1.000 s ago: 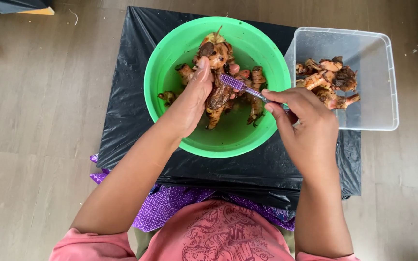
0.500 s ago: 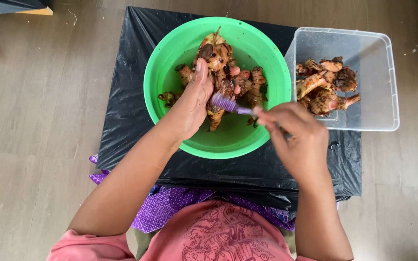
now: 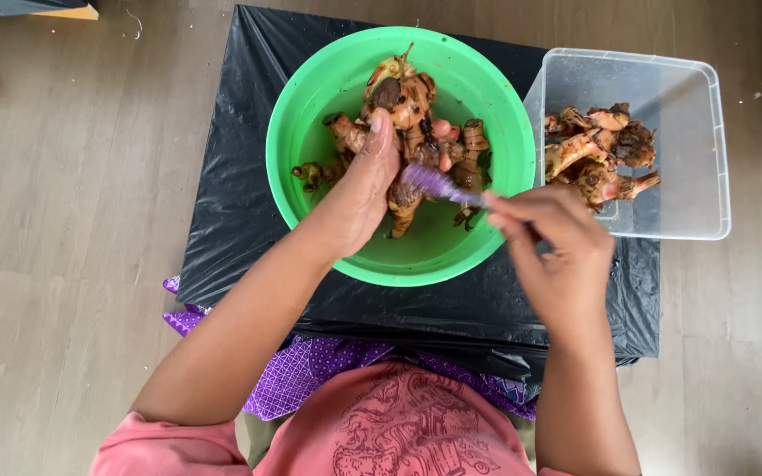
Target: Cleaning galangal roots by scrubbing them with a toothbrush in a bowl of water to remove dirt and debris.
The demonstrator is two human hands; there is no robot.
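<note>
Brush [image 3: 434, 182] has slid down the root [image 3: 403, 110] since a second ago; scrubbing continues. Right hand [image 3: 557, 256] clenches the brush, left hand [image 3: 359, 189] clasps the root over the bowl [image 3: 310, 115].

The setting looks like a home, with an informal food-preparation spot set up low to the ground. A grey wood-plank floor [image 3: 72, 220] spreads on all sides, with small scraps of debris on it. The low desk [image 3: 240, 203] is covered with a black plastic sheet, wrinkled and shiny. On it stand a green plastic basin [image 3: 310, 106] and a clear plastic tub [image 3: 690, 159], both holding knobbly, soil-stained roots [image 3: 601, 150]. Nothing resembles commercial kitchen fittings.
</note>
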